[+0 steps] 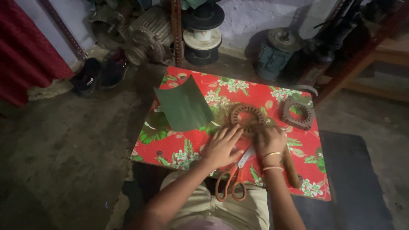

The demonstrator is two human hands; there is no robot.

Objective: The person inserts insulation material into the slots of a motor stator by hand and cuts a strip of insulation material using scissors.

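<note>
My left hand point(222, 147) lies flat with fingers spread on a low table point(187, 149) covered in red floral cloth, its fingertips touching a rusty round motor stator ring point(247, 117). My right hand point(269, 141), with bangles on the wrist, rests fingers curled at the near right edge of that ring; whether it grips something is unclear. Orange-handled scissors point(232, 181) lie between my forearms at the table's near edge. A curled dark green sheet point(183, 105) sits to the left of the ring.
A second, squarish stator core point(298, 113) lies at the table's right. A brown stick-like tool point(290, 168) rests by my right wrist. Electric motors point(147, 36), wire spools point(202, 32) and black shoes point(91, 76) stand on the floor behind. A dark mat point(349, 179) lies right.
</note>
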